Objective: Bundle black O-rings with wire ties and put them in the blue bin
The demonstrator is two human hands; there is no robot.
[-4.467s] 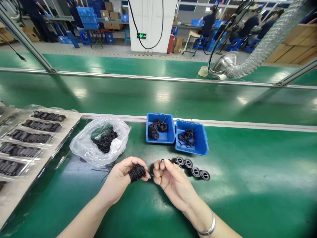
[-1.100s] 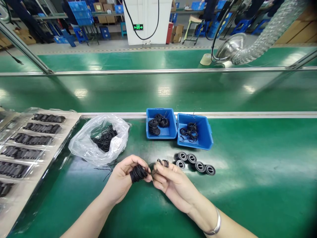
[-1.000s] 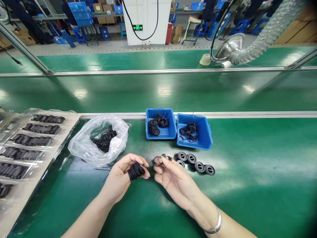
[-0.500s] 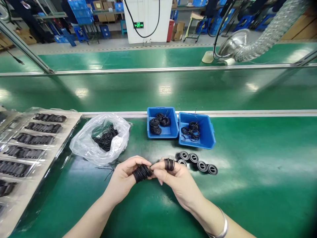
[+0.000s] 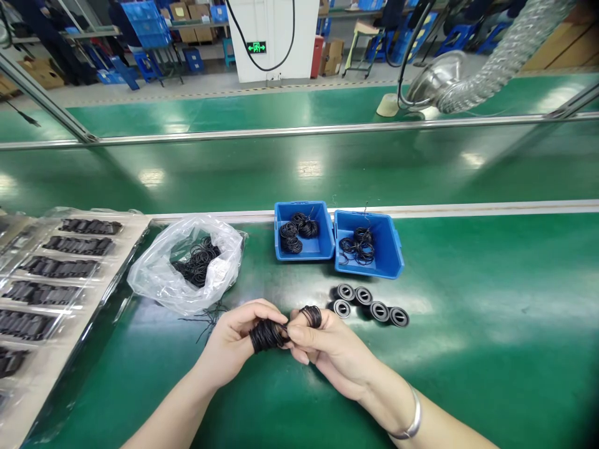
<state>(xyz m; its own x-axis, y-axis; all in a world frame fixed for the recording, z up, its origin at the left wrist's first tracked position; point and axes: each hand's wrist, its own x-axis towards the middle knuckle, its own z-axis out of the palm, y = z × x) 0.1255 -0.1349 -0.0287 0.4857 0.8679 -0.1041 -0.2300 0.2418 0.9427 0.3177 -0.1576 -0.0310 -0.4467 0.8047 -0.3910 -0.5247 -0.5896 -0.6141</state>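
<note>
My left hand (image 5: 234, 340) has a thick bundle of thin black rubber rings (image 5: 267, 335) looped around its fingers. My right hand (image 5: 332, 349) meets it, with its fingertips pressed against that bundle. A smaller bunch of the same rings (image 5: 311, 316) sits over the right hand's upper fingers. The two hands touch, and the fingers hide part of the bundle. Just beyond the right hand lie several round black rubber grommets (image 5: 365, 304) on the bench.
Two blue plastic bins (image 5: 304, 246) (image 5: 369, 262) hold more black rings. To the left are a clear plastic bag (image 5: 159, 290) of rings and a plastic tray (image 5: 60, 267) of black parts. A metal rail (image 5: 299, 128) and green belt run behind.
My hands have moved together from being apart. The right hand now presses against the left hand's bundle, and its small bunch of rings sits higher on its fingers.
</note>
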